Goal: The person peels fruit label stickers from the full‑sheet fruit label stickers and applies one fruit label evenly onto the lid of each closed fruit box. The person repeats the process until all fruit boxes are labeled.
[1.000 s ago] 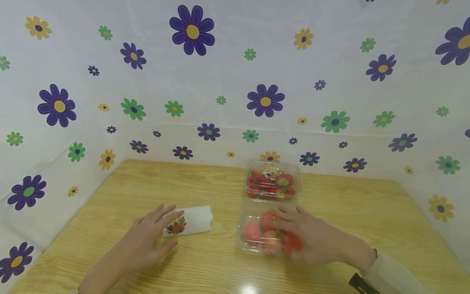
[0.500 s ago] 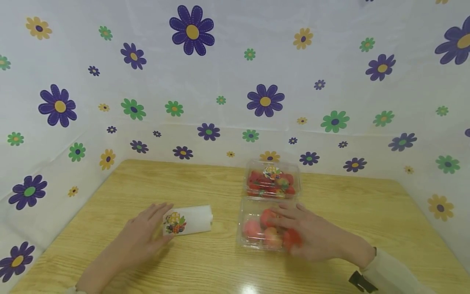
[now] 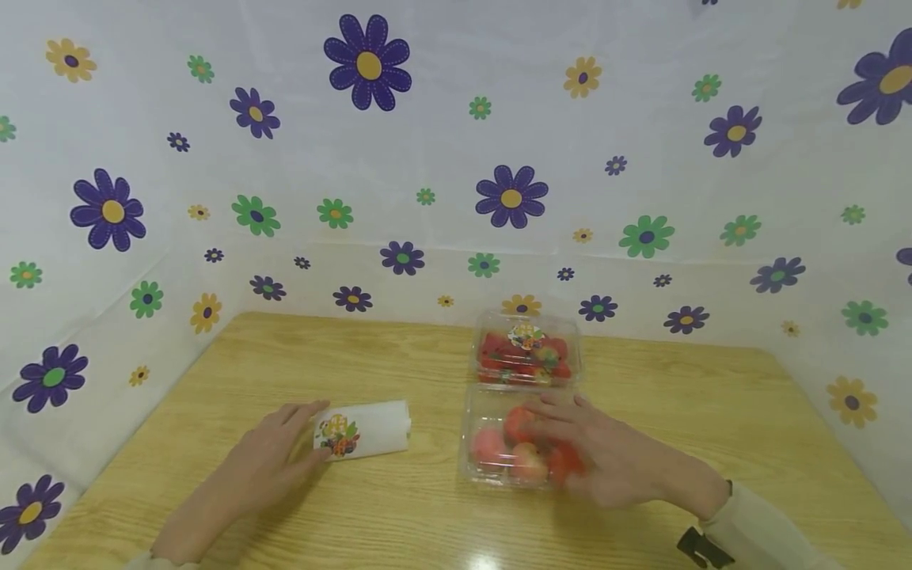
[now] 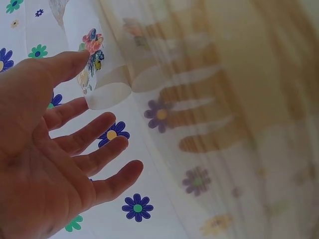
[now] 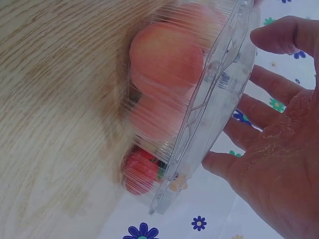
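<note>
A roll of white sticker backing [image 3: 370,430] with a colourful fruit label [image 3: 338,437] lies on the table's left half. At its left end is my left hand [image 3: 267,463], fingers apart and loosely bent; the left wrist view shows the thumb [image 4: 72,67] over the label, and whether it touches I cannot tell. To the right sits a lidded clear plastic box [image 3: 488,412] of peaches [image 5: 164,59]. My right hand [image 3: 606,455] spreads over the right part of its lid, its fingers [image 5: 261,94] fairly straight at the lid and hiding part of the fruit.
Directly behind the peaches stands another clear box of strawberries [image 3: 527,360], with a fruit label [image 3: 526,336] on its lid. The wooden table [image 3: 342,356] meets a white flowered curtain [image 3: 427,158] at the back and sides.
My left hand has drawn back a little to the left, uncovering more of the label on the roll. My right hand stays over the peach box. The head view has shifted slightly.
</note>
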Demonstrator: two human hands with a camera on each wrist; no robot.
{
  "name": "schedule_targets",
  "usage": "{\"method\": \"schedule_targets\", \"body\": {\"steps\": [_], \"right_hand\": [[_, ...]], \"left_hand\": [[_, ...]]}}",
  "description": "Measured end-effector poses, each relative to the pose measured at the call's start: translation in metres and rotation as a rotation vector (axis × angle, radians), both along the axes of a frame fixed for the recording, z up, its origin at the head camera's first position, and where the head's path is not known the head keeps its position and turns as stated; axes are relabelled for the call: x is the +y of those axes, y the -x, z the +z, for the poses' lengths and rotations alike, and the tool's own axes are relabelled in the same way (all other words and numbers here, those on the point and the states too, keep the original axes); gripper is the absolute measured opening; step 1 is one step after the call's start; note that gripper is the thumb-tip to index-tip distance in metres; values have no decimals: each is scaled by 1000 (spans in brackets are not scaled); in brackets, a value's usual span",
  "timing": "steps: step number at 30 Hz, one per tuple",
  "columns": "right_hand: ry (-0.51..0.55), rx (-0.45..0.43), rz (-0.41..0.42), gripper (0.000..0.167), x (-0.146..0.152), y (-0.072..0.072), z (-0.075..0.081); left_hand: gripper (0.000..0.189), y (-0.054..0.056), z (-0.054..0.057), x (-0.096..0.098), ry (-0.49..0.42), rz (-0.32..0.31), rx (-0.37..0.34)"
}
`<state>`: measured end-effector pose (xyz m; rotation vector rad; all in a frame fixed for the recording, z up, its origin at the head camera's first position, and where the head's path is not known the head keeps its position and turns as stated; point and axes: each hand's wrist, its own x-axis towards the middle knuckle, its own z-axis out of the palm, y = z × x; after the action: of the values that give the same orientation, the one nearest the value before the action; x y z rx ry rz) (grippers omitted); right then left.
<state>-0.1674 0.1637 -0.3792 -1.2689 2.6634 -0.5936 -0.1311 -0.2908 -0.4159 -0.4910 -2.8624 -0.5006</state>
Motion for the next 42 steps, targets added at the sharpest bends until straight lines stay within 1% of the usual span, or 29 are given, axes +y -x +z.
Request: {"method": "schedule_targets", "body": {"steps": [5, 10, 12, 15, 17, 20, 23, 25, 27, 30, 32, 34, 37, 40, 42], "right_hand": [[11, 3, -9, 71, 0, 1, 0], [12, 6, -13, 71, 1, 0, 1], [16, 9, -10, 71, 1, 0, 2], [30, 32, -6, 70, 0, -1, 5], [40, 53, -11, 64, -4, -2, 8], [75, 146, -10, 51, -13, -3, 15], [160, 247, 19, 40, -26, -4, 23], [223, 281, 44, 40, -35, -4, 27], [244, 274, 49, 37, -44, -4, 32], [242, 230, 14, 33, -59, -5, 36], [258, 222, 9, 30, -69, -5, 37], [303, 225, 36, 27, -79, -3, 37], [363, 249, 100, 24, -90, -1, 34], [372, 256, 111, 22, -98, -2, 33], [362, 251, 92, 19, -102, -3, 33]], "left_hand": [[47, 3, 0, 1, -4, -9, 5], [34, 2, 5, 2, -18, -3, -22], [29, 2, 9, 4, -41, 3, -45], [23, 0, 18, 9, -95, 7, -72], [19, -2, 25, 13, -128, 3, -65], [15, -5, 33, 21, -183, -12, -40], [14, -8, 38, 28, -250, -15, -31], [13, -11, 41, 32, -299, -14, -38], [13, -14, 44, 35, -347, -6, -68], [15, -16, 47, 39, -407, 14, -127], [18, -17, 47, 40, -455, 26, -170], [20, -18, 47, 42, -503, 26, -192], [23, -19, 45, 45, -597, 2, -217], [29, -21, 45, 47, -661, -30, -218], [31, -23, 45, 49, -667, -50, -210]]}}
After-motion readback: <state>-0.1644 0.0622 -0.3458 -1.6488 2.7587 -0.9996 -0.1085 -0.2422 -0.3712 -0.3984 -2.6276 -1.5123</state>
